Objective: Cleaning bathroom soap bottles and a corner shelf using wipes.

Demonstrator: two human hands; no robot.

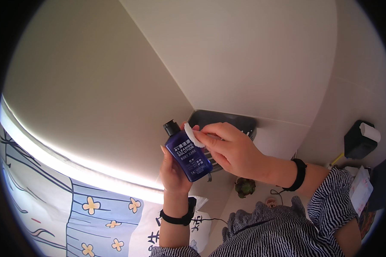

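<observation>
Fingers of the left hand (174,169) wrap a glossy dark-blue plastic bottle with a black cap (187,150), held tilted. Just right of it, the right hand (229,147) pinches a soft white round pad (193,135), perhaps cotton, against the bottle's shoulder. Behind both hangs a grey slatted wall rack (227,122).

Both hands raised: L grip (174,171) closed, R grip (227,147) pinched.

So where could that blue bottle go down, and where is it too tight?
The pale ledge between the grey rack and the black holder looks bare. Lower down, by the small plant, it is crowded. Left hand holds the bottle; right hand holds a white pad.
</observation>
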